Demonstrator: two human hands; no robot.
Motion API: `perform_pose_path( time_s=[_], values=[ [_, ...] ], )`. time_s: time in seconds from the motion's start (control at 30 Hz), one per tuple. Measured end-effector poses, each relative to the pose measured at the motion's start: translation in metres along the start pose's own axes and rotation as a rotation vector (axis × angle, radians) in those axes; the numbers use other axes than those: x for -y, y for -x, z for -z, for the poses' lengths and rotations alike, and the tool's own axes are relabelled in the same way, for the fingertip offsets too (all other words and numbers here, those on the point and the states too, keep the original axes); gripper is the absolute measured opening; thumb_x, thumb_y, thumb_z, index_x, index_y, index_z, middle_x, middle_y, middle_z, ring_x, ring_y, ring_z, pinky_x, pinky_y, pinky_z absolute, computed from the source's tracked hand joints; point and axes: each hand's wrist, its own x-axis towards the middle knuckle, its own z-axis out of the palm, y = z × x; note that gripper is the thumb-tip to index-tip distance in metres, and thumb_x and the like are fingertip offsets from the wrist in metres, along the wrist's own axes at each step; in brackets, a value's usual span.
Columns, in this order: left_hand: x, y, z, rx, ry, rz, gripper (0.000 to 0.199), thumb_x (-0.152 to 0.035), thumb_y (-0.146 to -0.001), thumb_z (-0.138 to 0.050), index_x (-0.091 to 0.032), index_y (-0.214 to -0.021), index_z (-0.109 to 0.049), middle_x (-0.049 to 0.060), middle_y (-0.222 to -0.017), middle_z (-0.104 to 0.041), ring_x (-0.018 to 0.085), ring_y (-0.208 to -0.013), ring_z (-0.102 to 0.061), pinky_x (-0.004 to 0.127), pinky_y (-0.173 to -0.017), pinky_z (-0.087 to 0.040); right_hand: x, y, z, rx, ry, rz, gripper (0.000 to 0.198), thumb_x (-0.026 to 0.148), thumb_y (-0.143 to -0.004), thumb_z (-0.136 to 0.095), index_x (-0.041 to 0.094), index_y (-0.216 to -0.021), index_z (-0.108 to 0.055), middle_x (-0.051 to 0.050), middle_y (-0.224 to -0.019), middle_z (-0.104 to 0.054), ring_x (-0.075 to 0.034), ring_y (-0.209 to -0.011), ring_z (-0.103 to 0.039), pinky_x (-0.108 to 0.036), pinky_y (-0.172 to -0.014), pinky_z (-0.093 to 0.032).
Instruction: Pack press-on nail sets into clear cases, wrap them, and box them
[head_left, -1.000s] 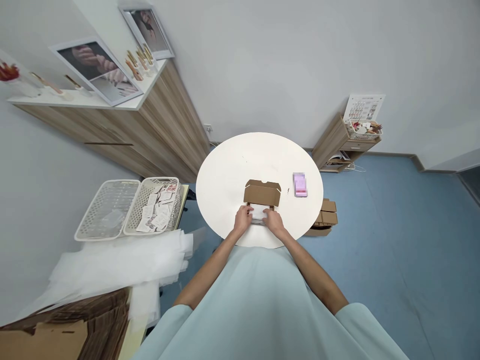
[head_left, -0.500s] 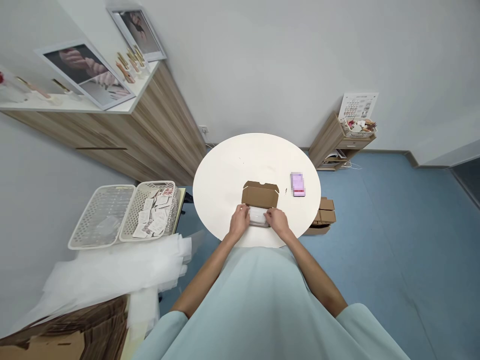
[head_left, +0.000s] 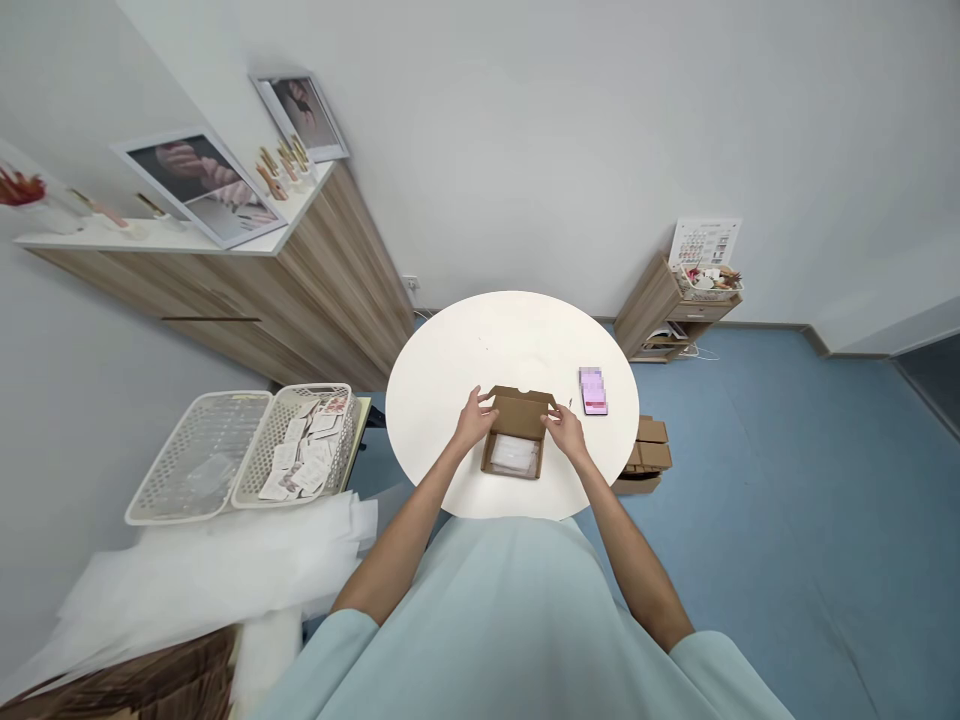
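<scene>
A small brown cardboard box [head_left: 519,408] stands on the round white table [head_left: 435,370], its lid raised at the back. Inside lies a white, translucent wrapped packet [head_left: 514,454] whose contents I cannot make out. My left hand [head_left: 474,422] grips the left edge of the lid between thumb and fingers. At the lid's right edge, my right hand [head_left: 565,430] pinches the side flap in the same way. A phone [head_left: 593,390] with a blurred pink screen rests on the table to the right of my right hand.
Left of the table are an open white basket [head_left: 349,440] of printed cards, white wrapping sheets [head_left: 225,560] and stacked flat cardboard [head_left: 172,680]. Folded brown boxes [head_left: 651,445] sit beyond the table's right edge. A wooden cabinet [head_left: 330,290] stands back left, a small shelf unit [head_left: 645,300] back right.
Both hands have moved from the packet inside the box up to the sides of the lid. The lid now stands more upright. The view has tilted up slightly.
</scene>
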Motion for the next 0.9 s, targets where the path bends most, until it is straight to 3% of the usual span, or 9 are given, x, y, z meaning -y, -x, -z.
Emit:
perform_pose_path(
  time_s=[0.23,0.37,0.63,0.77,0.9],
  values=[
    [-0.015,0.004,0.0,-0.005,0.069,0.004,0.078,-0.014,-0.088,-0.071,-0.02,-0.16,-0.04,0.02,-0.158,-0.054,0.027,-0.124,-0.071,0.04,-0.1,-0.059,0.005,-0.007,0.008,-0.017,-0.131,0.078,0.052,0.031,-0.095,-0.066,0.018,-0.144,-0.058,-0.015,-0.142,-0.07,-0.024,-0.115,-0.075,-0.039,-0.102,-0.058],
    [-0.013,0.009,-0.001,-0.026,0.08,-0.025,0.068,-0.014,-0.09,-0.068,-0.02,-0.155,-0.047,0.018,-0.155,-0.057,0.026,-0.127,-0.069,0.039,-0.105,-0.057,0.002,-0.007,0.012,-0.037,-0.153,0.125,0.046,0.035,-0.095,-0.065,0.019,-0.138,-0.061,-0.015,-0.139,-0.071,-0.025,-0.117,-0.075,-0.04,-0.101,-0.059],
    [0.025,0.042,-0.019,-0.082,0.033,-0.129,0.066,-0.009,-0.087,-0.065,-0.021,-0.15,-0.052,0.015,-0.153,-0.056,0.024,-0.132,-0.065,0.04,-0.116,-0.051,-0.022,0.024,0.003,-0.033,-0.145,0.113,0.036,0.037,-0.094,-0.063,0.022,-0.127,-0.063,-0.013,-0.137,-0.071,-0.026,-0.112,-0.076,-0.041,-0.098,-0.06],
    [0.044,0.066,-0.027,-0.077,-0.077,-0.167,0.068,-0.009,-0.084,-0.063,-0.026,-0.15,-0.053,0.011,-0.152,-0.056,0.024,-0.137,-0.061,0.04,-0.118,-0.049,-0.033,0.05,-0.002,0.015,-0.079,0.121,0.036,0.031,-0.096,-0.058,0.023,-0.131,-0.062,-0.011,-0.136,-0.072,-0.027,-0.121,-0.072,-0.04,-0.093,-0.063],
    [0.059,0.083,-0.032,-0.057,-0.204,-0.212,0.072,-0.007,-0.08,-0.062,-0.025,-0.149,-0.054,0.011,-0.152,-0.057,0.027,-0.144,-0.054,0.044,-0.122,-0.044,-0.044,0.07,-0.008,0.064,0.036,0.136,0.041,0.026,-0.097,-0.054,0.024,-0.137,-0.06,-0.008,-0.137,-0.071,-0.024,-0.122,-0.07,-0.042,-0.101,-0.06]
  ],
)
